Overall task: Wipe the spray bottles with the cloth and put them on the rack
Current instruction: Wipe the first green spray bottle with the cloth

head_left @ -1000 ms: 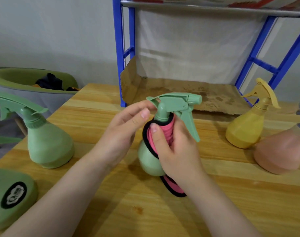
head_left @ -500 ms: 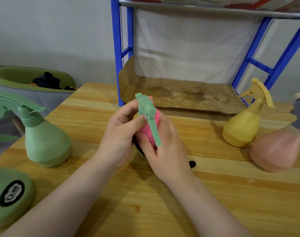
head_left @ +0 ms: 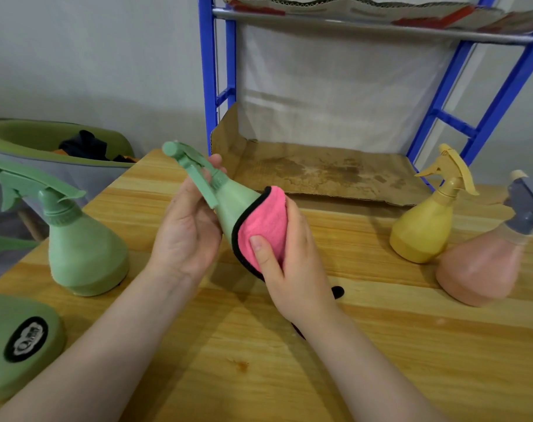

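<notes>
Over the near middle of the wooden table (head_left: 365, 345), two bare forearms reach forward and the hands meet around a pale green spray bottle (head_left: 233, 205) held clear of the surface. The bottle lies tilted, its long axis running from the nozzle at upper left down to the body at lower right. The left hand (head_left: 187, 229) curls around the neck and trigger end, fingers wrapped behind the sprayer head. The right hand (head_left: 292, 260) cups the round body through a pink cloth (head_left: 266, 223) with a black edge, thumb pressed on the cloth's face; a loose corner of the cloth hangs below the wrist. The bottle's base is hidden under the cloth.

To the near left, a flat green object (head_left: 15, 342) with a black oval label sits at the table's edge. Behind it stands a second green spray bottle (head_left: 82, 251), upright. To the right, a yellow spray bottle (head_left: 423, 226) stands upright with a pink spray bottle (head_left: 484, 263) just beside it, blurred and apparently leaning.

Farthest off, directly beyond the hands, a blue metal rack (head_left: 209, 86) rises at the back of the table, its lowest shelf lined with stained cardboard (head_left: 320, 172). A green tub (head_left: 31, 138) sits at far left.

The held bottle seems still in the wiping step. The shelf lies straight ahead; the right hand, at the body end, appears nearer it.
</notes>
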`<state>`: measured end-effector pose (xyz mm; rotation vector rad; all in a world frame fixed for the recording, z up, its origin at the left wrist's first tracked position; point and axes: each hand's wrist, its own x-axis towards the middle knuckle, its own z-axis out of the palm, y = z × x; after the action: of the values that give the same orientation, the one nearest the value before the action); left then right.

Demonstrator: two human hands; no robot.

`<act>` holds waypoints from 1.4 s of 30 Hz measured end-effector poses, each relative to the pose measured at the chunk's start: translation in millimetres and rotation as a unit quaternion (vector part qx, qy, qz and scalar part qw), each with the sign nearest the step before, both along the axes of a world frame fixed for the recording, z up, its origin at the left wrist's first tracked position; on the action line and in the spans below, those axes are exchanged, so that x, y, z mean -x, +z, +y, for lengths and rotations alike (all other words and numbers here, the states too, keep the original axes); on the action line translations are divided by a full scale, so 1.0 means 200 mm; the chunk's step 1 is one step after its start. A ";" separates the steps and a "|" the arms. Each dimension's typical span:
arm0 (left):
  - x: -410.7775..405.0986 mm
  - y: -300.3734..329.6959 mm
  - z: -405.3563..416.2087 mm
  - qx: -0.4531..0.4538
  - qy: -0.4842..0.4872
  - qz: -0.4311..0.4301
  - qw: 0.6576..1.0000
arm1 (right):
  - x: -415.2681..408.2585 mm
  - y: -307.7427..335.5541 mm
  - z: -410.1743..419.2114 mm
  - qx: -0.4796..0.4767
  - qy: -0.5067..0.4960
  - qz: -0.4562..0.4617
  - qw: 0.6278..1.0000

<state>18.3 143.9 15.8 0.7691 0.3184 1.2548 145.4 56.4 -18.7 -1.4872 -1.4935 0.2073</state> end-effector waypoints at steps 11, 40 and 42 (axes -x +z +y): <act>0.01 0.02 -0.02 -0.079 0.019 0.057 0.995 | -0.02 0.01 0.01 0.024 0.089 0.136 0.986; -0.08 -0.04 -0.17 -0.191 -0.062 0.165 0.966 | 0.01 0.10 -0.05 -0.069 -0.041 0.010 0.997; -0.10 -0.05 -0.19 -0.176 -0.027 0.165 0.970 | 0.03 0.08 -0.05 -0.059 -0.046 -0.012 0.997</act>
<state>38.3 105.5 5.4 1.2905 0.3437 1.1441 140.2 47.1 -1.7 -1.4634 -1.4275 0.0445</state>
